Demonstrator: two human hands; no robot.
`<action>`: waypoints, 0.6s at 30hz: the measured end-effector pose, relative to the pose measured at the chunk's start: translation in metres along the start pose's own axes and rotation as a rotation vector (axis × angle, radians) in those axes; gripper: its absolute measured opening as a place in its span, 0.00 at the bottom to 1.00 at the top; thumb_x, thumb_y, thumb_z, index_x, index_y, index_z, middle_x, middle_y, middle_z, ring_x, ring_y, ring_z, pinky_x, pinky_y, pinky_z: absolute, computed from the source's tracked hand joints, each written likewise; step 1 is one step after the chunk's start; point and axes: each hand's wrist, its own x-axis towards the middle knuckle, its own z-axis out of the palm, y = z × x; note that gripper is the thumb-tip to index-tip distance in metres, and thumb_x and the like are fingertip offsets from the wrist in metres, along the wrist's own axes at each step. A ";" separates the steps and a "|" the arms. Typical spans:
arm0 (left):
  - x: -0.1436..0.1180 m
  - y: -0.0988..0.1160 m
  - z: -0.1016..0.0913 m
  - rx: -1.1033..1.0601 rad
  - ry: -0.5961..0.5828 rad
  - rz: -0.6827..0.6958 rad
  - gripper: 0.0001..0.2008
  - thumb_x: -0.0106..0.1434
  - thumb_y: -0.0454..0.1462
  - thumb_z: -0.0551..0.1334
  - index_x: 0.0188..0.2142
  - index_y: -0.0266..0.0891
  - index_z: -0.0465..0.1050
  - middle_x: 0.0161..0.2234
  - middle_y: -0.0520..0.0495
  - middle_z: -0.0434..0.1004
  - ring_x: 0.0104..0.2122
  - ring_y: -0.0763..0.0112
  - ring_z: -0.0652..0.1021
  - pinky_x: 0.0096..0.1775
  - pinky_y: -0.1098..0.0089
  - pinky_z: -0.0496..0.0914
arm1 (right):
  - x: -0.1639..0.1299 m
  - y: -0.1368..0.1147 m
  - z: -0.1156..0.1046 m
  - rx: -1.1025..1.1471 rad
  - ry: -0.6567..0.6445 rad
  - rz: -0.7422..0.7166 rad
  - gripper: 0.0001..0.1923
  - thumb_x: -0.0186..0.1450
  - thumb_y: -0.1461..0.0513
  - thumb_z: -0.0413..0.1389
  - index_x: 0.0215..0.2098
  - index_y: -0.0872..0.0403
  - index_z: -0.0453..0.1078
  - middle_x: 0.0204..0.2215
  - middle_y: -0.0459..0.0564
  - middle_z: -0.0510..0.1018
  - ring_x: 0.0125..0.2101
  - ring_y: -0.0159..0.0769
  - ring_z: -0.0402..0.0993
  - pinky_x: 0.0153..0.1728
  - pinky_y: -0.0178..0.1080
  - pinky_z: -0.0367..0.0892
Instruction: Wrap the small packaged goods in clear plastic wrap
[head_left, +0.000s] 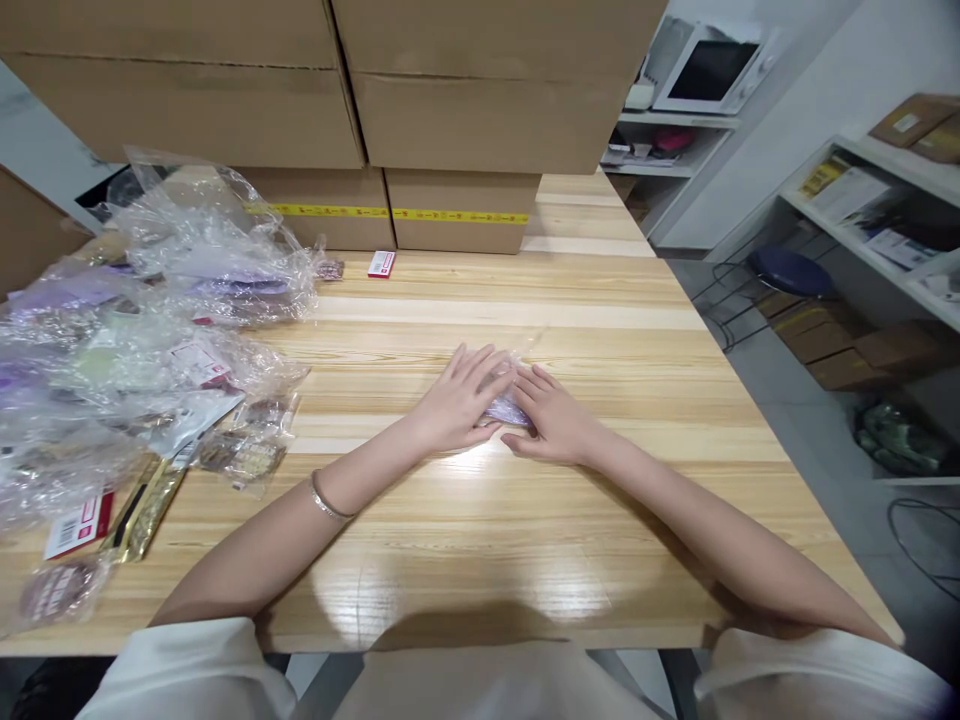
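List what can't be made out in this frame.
- Small purple packet, head view: mostly covered by the left hand and right hand; its contents cannot be told.
- Red label: print too small to read.
- Pile of plastic bags: cut off by the left edge, contents blurred by crinkled film.

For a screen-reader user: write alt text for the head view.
Both hands press flat on a small clear packet in the middle of a wooden table, left hand and right hand meeting over it. A heap of plastic bags lies at the left, and cardboard boxes are stacked at the far edge.
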 end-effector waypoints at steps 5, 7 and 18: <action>0.000 -0.012 -0.009 -0.014 -0.101 0.060 0.24 0.68 0.41 0.60 0.61 0.34 0.66 0.58 0.35 0.73 0.57 0.54 0.73 0.61 0.51 0.64 | 0.002 0.007 -0.005 0.131 0.084 -0.044 0.32 0.59 0.58 0.60 0.61 0.55 0.63 0.61 0.63 0.69 0.64 0.51 0.61 0.64 0.58 0.54; -0.002 -0.018 -0.008 -0.062 -0.025 0.095 0.18 0.71 0.41 0.57 0.56 0.36 0.72 0.53 0.37 0.78 0.53 0.58 0.77 0.58 0.56 0.68 | 0.004 0.013 -0.009 0.173 0.156 -0.025 0.30 0.58 0.57 0.62 0.57 0.54 0.64 0.63 0.64 0.64 0.66 0.53 0.57 0.63 0.59 0.55; 0.005 -0.024 -0.018 -0.625 0.076 -0.300 0.12 0.66 0.45 0.63 0.43 0.42 0.77 0.43 0.46 0.82 0.43 0.63 0.81 0.46 0.66 0.73 | 0.023 0.011 -0.024 0.848 -0.010 0.232 0.35 0.61 0.52 0.63 0.64 0.51 0.63 0.57 0.58 0.75 0.56 0.47 0.72 0.56 0.50 0.67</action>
